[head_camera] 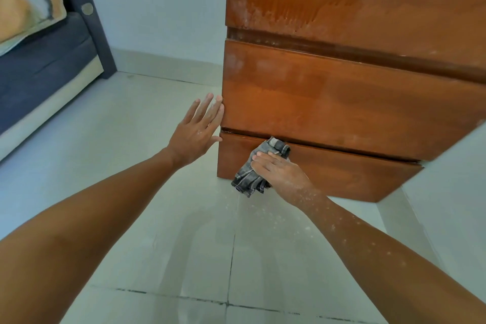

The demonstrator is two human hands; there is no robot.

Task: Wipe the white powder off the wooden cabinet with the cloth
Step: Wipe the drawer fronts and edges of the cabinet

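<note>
**Cloth pressed on lowest cabinet panel**

Right hand (278, 169) closed around a bunched grey cloth (253, 175), fingers on top, pressing it flat against the lowest front panel of the cabinet (368, 102). Cloth just under the dark gap between the lowest and the middle panel, near the left corner, with its lower end hanging past the bottom edge toward the floor (157, 218). White specks on the back of the right hand, the wrist and the forearm.

Left hand (197, 129) spread wide, holding nothing, fingers straight. Fingertips and side of the hand touching the left corner edge of the cabinet, level with the middle panel.

Cabinet of orange-brown wood, three front sections divided by dark grooves. Powder (252, 8) still lying as a pale haze and streaks on the upper section, thickest along its left edge and lower border; a faint film on the middle panel as well. Lowest panel mostly clean around the cloth.

Scattered white specks on the pale floor tiles under the cloth. Bed (39, 68) with a dark blue base at far left, well apart from the cabinet. No brand, label or writing readable anywhere.
</note>
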